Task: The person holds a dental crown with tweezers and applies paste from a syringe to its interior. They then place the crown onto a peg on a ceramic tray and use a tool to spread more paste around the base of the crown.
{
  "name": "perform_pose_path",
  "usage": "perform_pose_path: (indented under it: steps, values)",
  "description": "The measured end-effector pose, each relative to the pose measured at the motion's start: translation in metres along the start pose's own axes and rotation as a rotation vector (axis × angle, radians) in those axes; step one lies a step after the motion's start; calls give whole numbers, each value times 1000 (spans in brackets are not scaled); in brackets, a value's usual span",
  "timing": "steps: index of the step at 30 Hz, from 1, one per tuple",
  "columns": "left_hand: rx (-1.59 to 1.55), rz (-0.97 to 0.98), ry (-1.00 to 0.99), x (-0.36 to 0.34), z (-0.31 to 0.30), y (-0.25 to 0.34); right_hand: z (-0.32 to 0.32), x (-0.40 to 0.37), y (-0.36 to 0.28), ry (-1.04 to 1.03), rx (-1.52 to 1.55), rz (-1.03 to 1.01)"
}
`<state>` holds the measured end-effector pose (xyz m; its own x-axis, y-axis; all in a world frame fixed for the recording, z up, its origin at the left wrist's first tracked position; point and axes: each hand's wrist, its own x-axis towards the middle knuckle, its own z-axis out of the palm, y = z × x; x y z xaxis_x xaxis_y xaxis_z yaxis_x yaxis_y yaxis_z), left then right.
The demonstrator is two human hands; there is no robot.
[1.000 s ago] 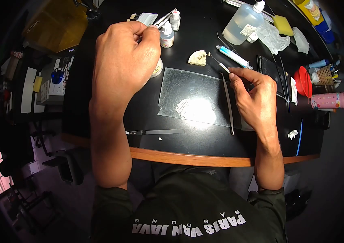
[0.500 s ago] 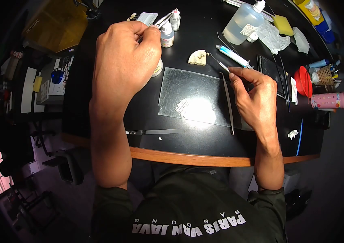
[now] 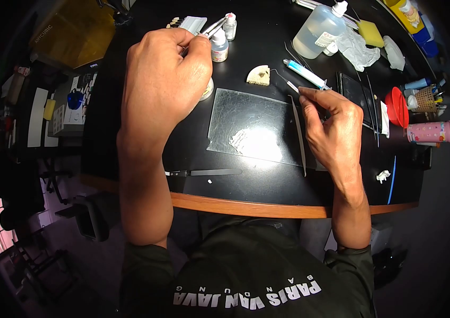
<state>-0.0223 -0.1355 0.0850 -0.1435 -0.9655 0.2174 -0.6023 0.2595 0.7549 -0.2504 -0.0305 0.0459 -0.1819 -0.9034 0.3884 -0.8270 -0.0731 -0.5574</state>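
My left hand [image 3: 169, 74] is raised at the upper left, its thumb and fingers pinched round metal tweezers [image 3: 214, 26]. The tweezer tips overlap the cap of a small white bottle [image 3: 229, 29] in this view. Between the thumb and fingers of my right hand [image 3: 335, 124] is a thin dental probe [image 3: 292, 86], its hooked tip pointing left. Near that tip sits a cream, fan-shaped honeycomb tray [image 3: 258, 76] with small dark marks. A scratched glass slab [image 3: 246, 114] with a white smear lies between my hands, a double-ended metal tool [image 3: 298, 135] along its right edge.
A spatula knife [image 3: 209, 172] lies near the wooden table edge [image 3: 246, 206]. Beyond the slab are a labelled dropper bottle [image 3: 219, 46], a syringe [image 3: 307, 74] and a large clear bottle [image 3: 317, 32]. At right stand a red bowl [image 3: 396, 107] and pink tumbler [image 3: 430, 132].
The tip of the probe has shifted slightly and shows more plainly beside the honeycomb tray. The tweezers have lowered a little; both hands stay nearly in place.
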Motion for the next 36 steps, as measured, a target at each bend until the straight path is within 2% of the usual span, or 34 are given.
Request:
perform_pose_path:
  steps: [2, 8, 11, 14, 29, 32, 36]
  values:
    - [59, -70, -68, -1, -5, 5, 0, 0, -1, -1, -14, -2]
    - [36, -72, -69, -2, -5, 6, 0, 0, -1, 8, -34, -19]
    - [-49, 35, 27, -1, 2, -1, 0, 0, -1, 11, -52, -32]
    - [40, -68, -80, -1, -5, 5, 0, -1, -3, 10, -80, -46]
    - [48, -103, -116, -1, -7, 8, 2, -1, -12, 56, -282, -191]
    - [21, -98, -97, -1, -5, 6, 1, -2, -15, 54, -308, -199]
    - [-14, 27, 13, 0, 2, -4, 3, -2, -16, 70, -331, -226]
